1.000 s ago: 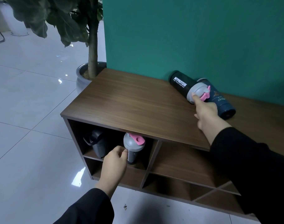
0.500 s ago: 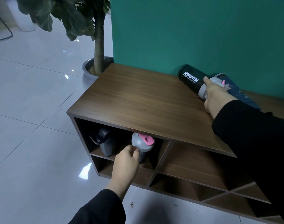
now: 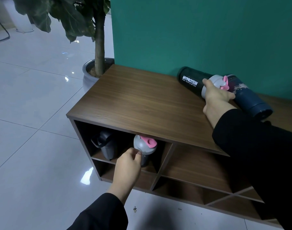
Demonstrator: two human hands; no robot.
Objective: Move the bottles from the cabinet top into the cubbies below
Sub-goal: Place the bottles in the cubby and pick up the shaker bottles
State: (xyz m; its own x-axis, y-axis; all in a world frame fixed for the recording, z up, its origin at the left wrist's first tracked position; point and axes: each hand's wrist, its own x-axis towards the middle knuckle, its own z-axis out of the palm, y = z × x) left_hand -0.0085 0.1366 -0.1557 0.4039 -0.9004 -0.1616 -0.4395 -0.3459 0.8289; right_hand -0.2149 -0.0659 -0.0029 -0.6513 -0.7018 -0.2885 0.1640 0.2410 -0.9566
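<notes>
A black MYPROTEIN shaker bottle [image 3: 191, 80] with a grey and pink lid lies on its side at the back of the brown cabinet top [image 3: 142, 103], against the green wall. My right hand [image 3: 215, 95] is closed around its lid end. A dark blue bottle [image 3: 251, 100] lies beside it, touching it. In the upper left cubby a second shaker with a grey and pink lid [image 3: 145, 146] stands upright, and my left hand [image 3: 127, 165] holds its body just below the lid. A black bottle [image 3: 107, 146] stands to its left in the same cubby.
A potted plant [image 3: 92, 70] stands on the tiled floor just left of the cabinet. The green wall [image 3: 200, 34] runs right behind the cabinet top. Other cubbies [image 3: 196, 166] open to the right and below.
My right hand has closed around the lid end of the MYPROTEIN bottle, having only touched it before. My left hand stays on the shaker in the cubby. The camera view has shifted.
</notes>
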